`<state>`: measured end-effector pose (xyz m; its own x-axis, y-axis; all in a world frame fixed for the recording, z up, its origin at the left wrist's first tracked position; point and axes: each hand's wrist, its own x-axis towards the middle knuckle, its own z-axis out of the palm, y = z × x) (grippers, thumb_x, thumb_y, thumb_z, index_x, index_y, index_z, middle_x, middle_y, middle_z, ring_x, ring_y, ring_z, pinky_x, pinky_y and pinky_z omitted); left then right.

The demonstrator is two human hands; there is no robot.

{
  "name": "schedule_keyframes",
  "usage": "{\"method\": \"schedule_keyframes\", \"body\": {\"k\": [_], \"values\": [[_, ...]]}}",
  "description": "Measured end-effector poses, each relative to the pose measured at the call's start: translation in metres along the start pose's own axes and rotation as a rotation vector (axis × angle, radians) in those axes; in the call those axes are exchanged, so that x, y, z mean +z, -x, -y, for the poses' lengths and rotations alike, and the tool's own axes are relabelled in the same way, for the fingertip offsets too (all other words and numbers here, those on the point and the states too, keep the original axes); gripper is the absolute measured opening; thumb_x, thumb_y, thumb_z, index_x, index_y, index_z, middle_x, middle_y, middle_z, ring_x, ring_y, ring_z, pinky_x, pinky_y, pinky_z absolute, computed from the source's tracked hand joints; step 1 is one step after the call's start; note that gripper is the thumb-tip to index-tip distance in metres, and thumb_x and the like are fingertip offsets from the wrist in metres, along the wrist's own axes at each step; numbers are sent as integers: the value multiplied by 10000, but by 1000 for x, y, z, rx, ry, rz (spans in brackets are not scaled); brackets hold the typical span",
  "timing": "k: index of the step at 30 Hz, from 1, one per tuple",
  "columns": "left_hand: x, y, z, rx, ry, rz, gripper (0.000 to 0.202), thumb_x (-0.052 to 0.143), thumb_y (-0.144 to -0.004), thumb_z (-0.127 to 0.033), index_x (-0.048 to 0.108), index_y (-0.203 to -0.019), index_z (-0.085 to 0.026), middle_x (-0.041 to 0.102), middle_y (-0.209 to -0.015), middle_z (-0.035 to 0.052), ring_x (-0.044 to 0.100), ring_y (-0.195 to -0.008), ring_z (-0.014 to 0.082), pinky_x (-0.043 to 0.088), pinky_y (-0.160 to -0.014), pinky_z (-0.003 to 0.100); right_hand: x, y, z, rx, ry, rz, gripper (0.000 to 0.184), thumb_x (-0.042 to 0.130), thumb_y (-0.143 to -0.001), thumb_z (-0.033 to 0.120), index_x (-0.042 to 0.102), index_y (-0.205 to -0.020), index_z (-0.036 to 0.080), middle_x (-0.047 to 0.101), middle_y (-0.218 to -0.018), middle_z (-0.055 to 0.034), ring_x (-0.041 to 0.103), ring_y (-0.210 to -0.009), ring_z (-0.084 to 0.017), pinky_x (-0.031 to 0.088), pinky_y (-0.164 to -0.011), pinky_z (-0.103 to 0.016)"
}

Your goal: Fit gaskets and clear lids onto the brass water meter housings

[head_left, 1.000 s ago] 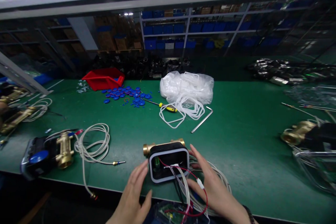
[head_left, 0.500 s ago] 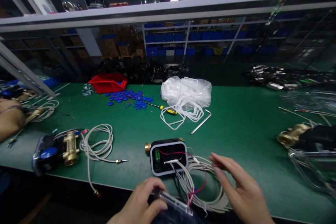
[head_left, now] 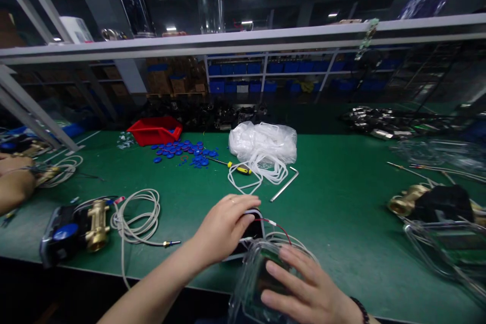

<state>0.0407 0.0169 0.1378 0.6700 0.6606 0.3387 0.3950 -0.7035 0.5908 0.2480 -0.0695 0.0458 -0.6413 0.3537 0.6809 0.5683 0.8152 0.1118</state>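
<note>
My left hand [head_left: 225, 224] lies over the black meter housing [head_left: 253, 230] near the front of the green bench [head_left: 341, 202], fingers curled round its top edge. My right hand [head_left: 304, 291] rests with spread fingers on a clear plastic cover [head_left: 253, 273] that it holds just in front of the housing. Red and white wires [head_left: 279, 233] run out of the housing beside a coil of white cable. The housing's brass ends are hidden under my left hand.
A second meter with a brass body [head_left: 96, 220] and a white cable coil [head_left: 138, 210] lie at the left. Behind are blue caps [head_left: 182, 151], a red bin [head_left: 155, 129], a yellow screwdriver [head_left: 238, 167], a bag of white rings [head_left: 262, 144], a hex key [head_left: 284, 186]. Another person's arm [head_left: 13, 185] is far left.
My left hand went from the clear cover up onto the housing. My right hand came in from the right and took the cover. The view tilted upward.
</note>
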Motion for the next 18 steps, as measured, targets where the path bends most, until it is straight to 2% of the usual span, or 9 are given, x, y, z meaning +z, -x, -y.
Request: {"method": "schedule_keyframes", "body": {"k": [2,4,7,9,12,13,15,16,18], "values": [[12,-16,7,186,-239,126,387,527,-862,-134,517,-1248,-160,587,-1284,82,515,-1189,206,380,-1022,371,10,19,1,16,-57,62,369,497,-928,209,540,-1230,416,590,-1243,62,422,-1271,-196,336,-1071,-454],[33,-34,11,337,-421,306,402,573,-847,-149,514,-1244,-158,634,-1215,85,528,-1172,226,363,-1033,416,20,33,1,45,-138,139,375,541,-908,219,548,-1199,455,618,-1192,69,489,-1212,-199,316,-1067,-489],[64,-56,12,399,-551,429,137,598,-839,-167,661,-959,-141,730,-812,75,653,-878,219,429,-942,420,28,41,-2,75,-195,140,359,546,-904,226,566,-1168,468,629,-1173,71,480,-1214,-200,298,-1065,-504],[67,-64,11,400,-544,442,68,622,-817,-167,679,-784,-152,701,-684,53,653,-736,197,487,-816,348,29,41,-4,87,-169,27,366,504,-918,209,559,-1197,441,631,-1180,46,414,-1263,-224,340,-1048,-511],[39,-63,6,313,-526,328,212,564,-822,-112,659,-1009,-141,698,-842,75,645,-791,201,503,-699,297,30,37,-2,227,-175,-165,414,451,-932,199,487,-1295,397,593,-1252,-3,312,-1320,-271,458,-967,-516],[24,-59,5,238,-500,246,324,510,-827,-69,608,-1130,-130,689,-911,90,641,-825,199,505,-704,297,32,36,0,309,-195,-214,432,433,-939,207,448,-1331,387,550,-1307,-12,291,-1332,-285,479,-945,-520],[-10,-48,4,-8,-252,26,340,432,-839,-53,640,-1084,-163,684,-905,58,634,-820,165,504,-724,276,37,35,7,500,-256,-290,448,364,-964,228,367,-1386,376,443,-1409,-20,276,-1347,-298,477,-941,-540],[-25,-41,4,-90,-85,17,310,422,-834,-65,680,-968,-174,687,-854,32,634,-792,149,505,-721,260,40,35,10,613,-296,-315,452,332,-974,231,336,-1403,374,396,-1442,-26,287,-1347,-295,467,-956,-537],[-47,-26,4,-206,238,186,329,388,-821,-73,701,-787,-171,693,-777,20,633,-666,125,514,-636,231,46,36,14,827,-386,-328,454,318,-984,233,301,-1418,365,368,-1456,-56,347,-1325,-270,462,-979,-491]]}}
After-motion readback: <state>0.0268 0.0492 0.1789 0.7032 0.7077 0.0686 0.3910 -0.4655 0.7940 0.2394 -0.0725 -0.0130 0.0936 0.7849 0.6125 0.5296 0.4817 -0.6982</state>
